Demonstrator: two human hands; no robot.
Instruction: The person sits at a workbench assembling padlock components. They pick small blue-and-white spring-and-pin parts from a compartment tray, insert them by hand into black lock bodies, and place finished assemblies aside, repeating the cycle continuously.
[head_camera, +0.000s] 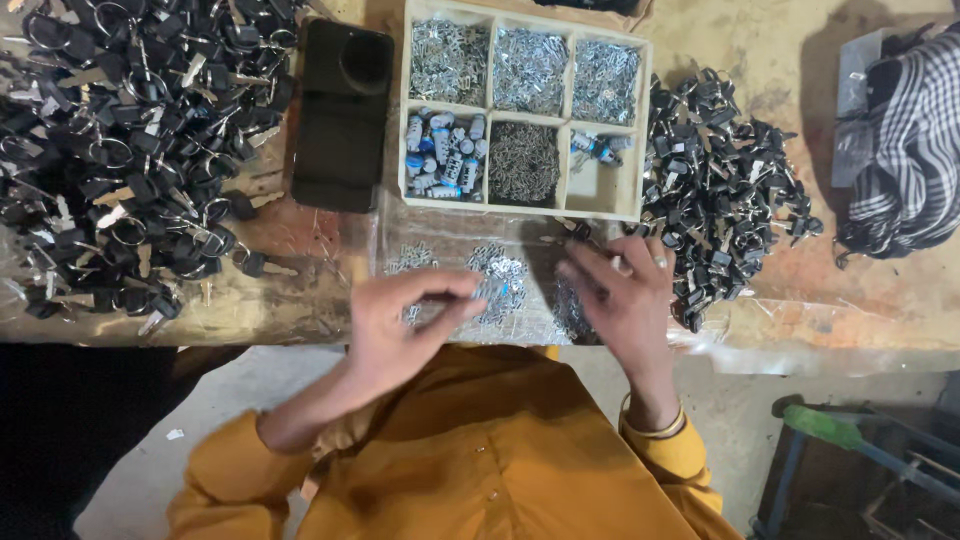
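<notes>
My left hand hovers over the near edge of the workbench, thumb and fingers pinched together at a small metal part by a loose pile of small silver pieces; what it pinches is too small to tell. My right hand is spread flat, fingers apart, over the same scatter of silver pieces just in front of a cream divided tray. The tray's compartments hold silver parts, dark small parts and blue-and-silver cylinders. Orange sleeves cover both of my arms.
A big heap of black-headed keys on rings fills the left of the bench. A smaller heap of black parts lies right of the tray. A black phone-like case sits left of the tray, a checked cloth far right.
</notes>
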